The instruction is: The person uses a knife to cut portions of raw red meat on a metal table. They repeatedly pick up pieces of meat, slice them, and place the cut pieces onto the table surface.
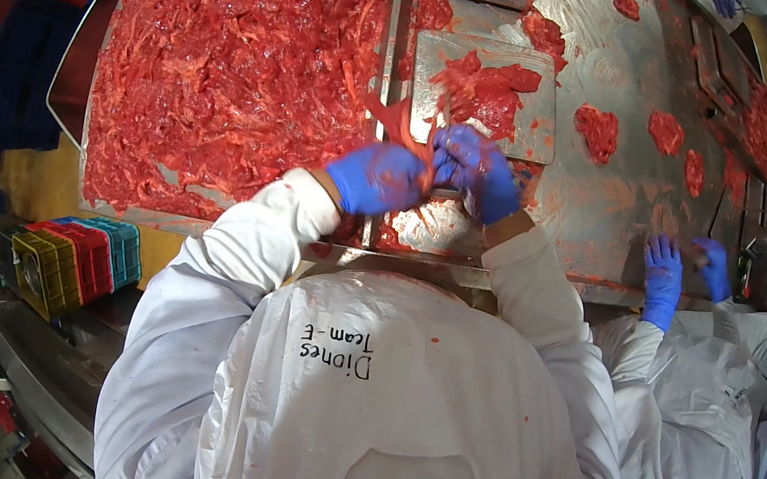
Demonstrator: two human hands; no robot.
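My left hand (378, 180), in a blue glove, is closed on a strip of red raw meat (404, 129) that sticks up past its fingers. Right beside it, my gloved right hand (478, 172) is closed, its fingers bent round a narrow, pale, blade-like tool (442, 112). Its handle is hidden in the fingers, so the exact kind cannot be told. Both hands work close together over the steel table's near edge. Just beyond them, a piece of raw meat (489, 93) lies on a square steel plate (534, 141).
A large spread of meat pieces (240, 63) covers the left side, bounded by a steel divider (387, 68). Loose meat pieces (595, 134) lie on the steel table (601, 215). At right, a co-worker's gloved hands (663, 276) rest near the edge. Coloured crates (81, 260) stand lower left.
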